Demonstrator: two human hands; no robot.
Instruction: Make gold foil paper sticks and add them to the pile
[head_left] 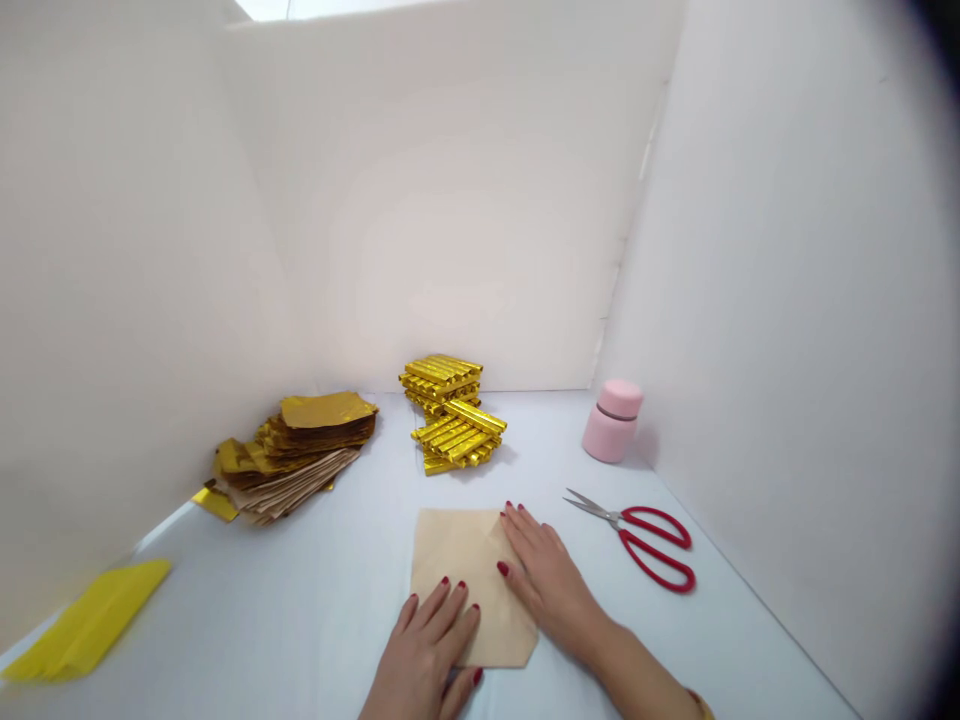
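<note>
A tan paper sheet [459, 560] lies flat on the white table [315, 620] just in front of me, its right corner folded in. My left hand [433, 650] rests flat on the sheet's near left part, fingers stretched out. My right hand [546, 580] lies flat on the sheet's right side, fingers pressing along the folded edge. Neither hand holds anything.
A pile of gold and brown sheets [296, 455] sits at the back left. Stacks of folded gold strips [450, 412] stand at the back centre. Red-handled scissors [643, 538] and a pink jar [613, 420] lie to the right. A yellow scraper [90, 622] lies at the far left. White walls enclose the table.
</note>
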